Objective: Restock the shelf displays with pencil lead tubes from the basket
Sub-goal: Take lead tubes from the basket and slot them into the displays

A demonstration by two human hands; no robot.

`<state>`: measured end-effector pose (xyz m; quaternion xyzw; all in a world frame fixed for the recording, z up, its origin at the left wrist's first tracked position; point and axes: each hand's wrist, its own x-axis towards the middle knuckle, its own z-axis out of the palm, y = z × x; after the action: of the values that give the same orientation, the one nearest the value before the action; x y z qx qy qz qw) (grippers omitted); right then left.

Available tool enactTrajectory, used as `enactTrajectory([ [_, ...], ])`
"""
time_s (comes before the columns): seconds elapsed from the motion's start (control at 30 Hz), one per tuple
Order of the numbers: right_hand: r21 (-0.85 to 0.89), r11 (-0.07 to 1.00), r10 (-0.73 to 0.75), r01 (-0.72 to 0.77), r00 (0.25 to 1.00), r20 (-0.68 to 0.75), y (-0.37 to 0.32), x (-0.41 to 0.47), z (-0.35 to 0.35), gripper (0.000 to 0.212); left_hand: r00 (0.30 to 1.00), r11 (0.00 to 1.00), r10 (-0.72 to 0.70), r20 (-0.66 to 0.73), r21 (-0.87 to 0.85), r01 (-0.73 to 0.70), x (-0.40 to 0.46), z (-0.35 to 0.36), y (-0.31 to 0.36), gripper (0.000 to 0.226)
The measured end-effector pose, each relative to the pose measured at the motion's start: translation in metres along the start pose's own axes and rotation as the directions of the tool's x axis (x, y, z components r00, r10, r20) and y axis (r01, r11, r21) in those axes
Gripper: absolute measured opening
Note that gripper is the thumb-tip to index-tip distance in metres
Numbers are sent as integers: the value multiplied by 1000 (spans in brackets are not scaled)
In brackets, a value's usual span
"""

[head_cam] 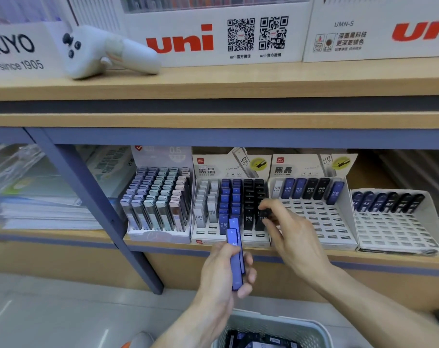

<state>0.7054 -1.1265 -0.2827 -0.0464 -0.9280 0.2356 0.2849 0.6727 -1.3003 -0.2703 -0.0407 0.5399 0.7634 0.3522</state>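
Your left hand (226, 270) grips two blue lead tubes (234, 257) just below the middle display tray (228, 238), above the basket (311, 327); your right hand (288, 229) pinches a black tube (263, 217) at the tray's right column.

Red "uni" stands on the white box (213, 38) and "UMN-S" on its neighbour (364, 33). The left sign (15, 54) reads "since 1905". Tubes (248, 218) say "HB 0.5"; the red header logo (200, 161) is probably "deli".

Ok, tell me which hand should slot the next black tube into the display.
Right hand: it already pinches a black tube at the tray's black columns. The left hand holds blue tubes, lower down.
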Motion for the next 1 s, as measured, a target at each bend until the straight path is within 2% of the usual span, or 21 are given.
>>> enactTrajectory([
  [0.13,-13,1000,20,-20,1000,22,4,3,1,36,1000,999,24,4,24,-24,-2,-1,1,13],
  [0.4,-67,996,47,-50,998,-46,3,4,0,33,999,997,38,28,72,-40,-5,-1,2,19],
  [0.47,1,994,113,-113,991,-67,-7,4,-3,28,998,994,58,30,88,-60,-4,0,2,23],
  [0.5,98,976,198,-193,979,-47,-14,5,-6,24,998,992,66,24,107,-68,-4,0,2,25],
  [0.53,240,923,305,-300,952,17,-21,7,-9,19,997,989,74,21,125,-76,-5,1,2,26],
  [0.6,503,705,434,-500,865,251,-33,7,-18,16,996,985,87,32,147,-91,-5,3,1,27],
  [0.63,559,615,441,-556,831,340,-37,7,-22,19,995,984,89,41,152,-94,-6,4,1,28],
  [0.7,612,513,443,-602,796,412,-39,5,-29,22,995,984,81,57,152,-88,-7,8,1,30],
  [0.8,639,454,492,-621,773,401,-39,5,-34,21,996,991,52,77,116,-61,-7,12,-1,28],
  [0.9,643,455,544,-616,764,346,-36,6,-37,21,995,998,10,95,62,-16,-8,15,2,23],
  [1.0,626,463,554,-627,756,348,-34,3,-41,20,996,996,12,91,86,-20,-9,15,1,21],
])
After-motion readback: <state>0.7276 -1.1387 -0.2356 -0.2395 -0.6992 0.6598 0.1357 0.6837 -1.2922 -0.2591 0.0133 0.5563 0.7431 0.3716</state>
